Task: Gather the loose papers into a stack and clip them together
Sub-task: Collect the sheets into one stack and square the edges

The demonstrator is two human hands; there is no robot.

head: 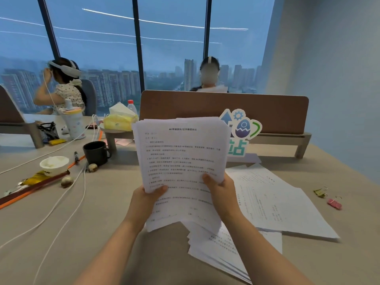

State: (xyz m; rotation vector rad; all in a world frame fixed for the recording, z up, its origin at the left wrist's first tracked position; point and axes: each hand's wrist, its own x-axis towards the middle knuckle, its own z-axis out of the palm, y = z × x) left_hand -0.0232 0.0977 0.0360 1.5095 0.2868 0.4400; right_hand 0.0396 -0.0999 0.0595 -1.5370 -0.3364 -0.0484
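head view: the landmark here is the black mug (96, 152) on the desk (107, 202). to the right of the mug, both hands hold a sheaf of papers (181, 161) upright in the air, printed side facing the wearer. the left hand (148, 199) pinches the sheaf's lower left part, thumb on the front; the right hand (221, 192) grips its lower right part the same way, so both are closed on the paper. the sheaf's top edges look fanned and uneven, so it reads as not yet squared.

further right of the mug, more loose sheets (273, 200) lie spread flat on the desk, and another overlapping pile (222, 245) lies below the held sheaf, nearer the wearer. far right of the mug, well apart from the hands, two binder clips rest on the desk: a green clip (320, 192) and a pink clip (334, 203) just beside it, neither touched.

my judgement: gathering is partly done. the sheets on the desk remain to be collected, the whole stack aligned, then a clip fetched and fitted.
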